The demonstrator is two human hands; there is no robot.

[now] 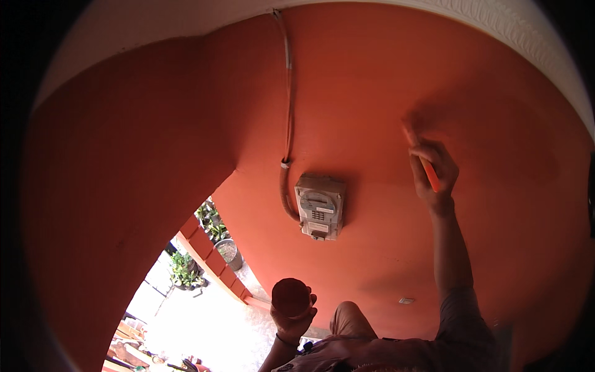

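Note:
My right hand [436, 170] is raised to the orange-red wall [365, 111], closed round the orange handle of a paintbrush [430, 173]. The brush's head is at the wall surface and looks blurred. A darker patch, partly shadow, spreads over the wall to the right of the brush. Low down in front of me, my left hand [294, 322] is wrapped round a cup-like container [291, 296]. Its round top faces up and looks dark reddish; whether that is paint inside I cannot tell.
A grey meter box [320, 208] is fixed to the wall left of the brush, with a conduit [287, 111] running up from it. A small outlet plate [406, 301] sits lower right. Potted plants [185, 270] and a low railing [211, 261] stand beyond the wall's left edge. White trim [496, 22] borders the top.

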